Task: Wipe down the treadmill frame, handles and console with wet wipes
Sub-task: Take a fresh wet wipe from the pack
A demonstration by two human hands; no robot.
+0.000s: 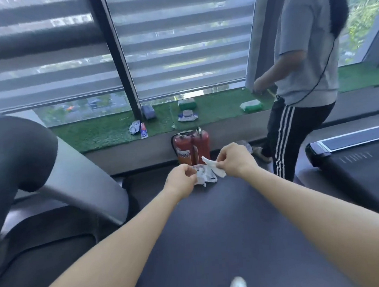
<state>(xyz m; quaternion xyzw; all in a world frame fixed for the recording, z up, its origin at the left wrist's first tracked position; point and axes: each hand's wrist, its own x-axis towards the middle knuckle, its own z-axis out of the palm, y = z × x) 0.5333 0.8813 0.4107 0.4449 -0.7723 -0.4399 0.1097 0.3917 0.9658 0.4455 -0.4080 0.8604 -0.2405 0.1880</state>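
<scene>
A gym floor by a window wall.
You stand on a treadmill belt (223, 230), another treadmill (351, 168) at the right of the frame, two fire extinguishers (192, 146) under the turf-lined sill (107, 133) at centre.

left hand (182, 177): outstretched, fingers curled | right hand (234, 160): outstretched, fingers pinching

Single head-worn view looks forward and down, seemingly close above the treadmill belt (212, 231).

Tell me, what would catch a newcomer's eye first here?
Two bare arms reach forward over a dark treadmill belt: the left hand holds a wipes packet while the right hand pinches a white wipe. Behind them stand two red fire extinguishers below the window ledge.
</scene>
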